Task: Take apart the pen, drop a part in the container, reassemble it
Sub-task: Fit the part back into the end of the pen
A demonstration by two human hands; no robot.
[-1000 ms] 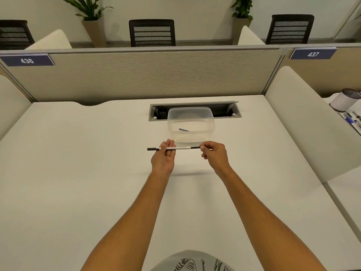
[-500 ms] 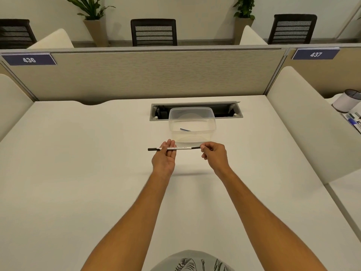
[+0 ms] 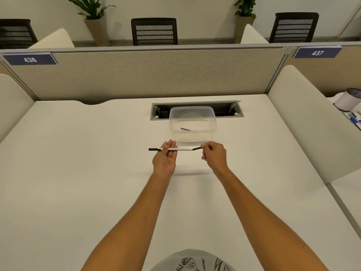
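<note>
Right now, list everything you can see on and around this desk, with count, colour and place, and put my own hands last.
pen: 1, white barrel with black ends, held level just in front of the container
container: 1, clear plastic, open, at desk centre by the cable tray
blue part: 1, small, lying inside the container
cable tray: 1, grey, recessed at the desk's far edge
desk: 1, white
number plates: 2, dark blue, 436 and 437, on the partition
chairs: 3, black, behind the partition
plants: 2, green, by the wall
cup: 1, white, neighbouring desk at right
left hand: 1, palm up under the pen
right hand: 1, pinching the pen's right black end
</note>
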